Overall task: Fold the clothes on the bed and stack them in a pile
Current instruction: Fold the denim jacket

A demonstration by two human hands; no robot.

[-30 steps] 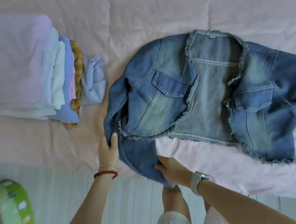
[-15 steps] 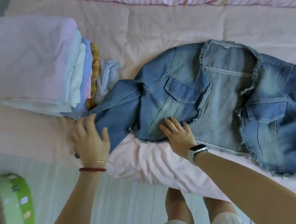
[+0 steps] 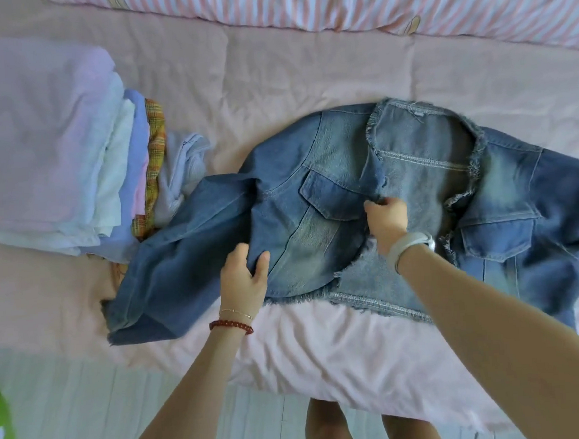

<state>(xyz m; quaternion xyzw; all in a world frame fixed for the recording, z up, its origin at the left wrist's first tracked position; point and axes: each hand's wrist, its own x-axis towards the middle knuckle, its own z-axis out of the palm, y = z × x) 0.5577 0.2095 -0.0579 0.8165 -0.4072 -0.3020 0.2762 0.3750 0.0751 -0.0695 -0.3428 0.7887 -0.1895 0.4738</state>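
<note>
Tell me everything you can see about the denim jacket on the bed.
The denim jacket is faded blue, with frayed edges at collar, front and hem, and flap chest pockets. It lies open, front up, on the pink bedcover, one sleeve spread toward the pile of folded clothes and reaching its edge. The left hand grips the panel near that sleeve; the right hand pinches the front edge beside the pocket. The far sleeve runs out of view.

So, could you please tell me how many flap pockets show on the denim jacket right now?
2: one flap pocket on the panel between the hands, another flap pocket right of the right hand. Folds may hide more.
</note>
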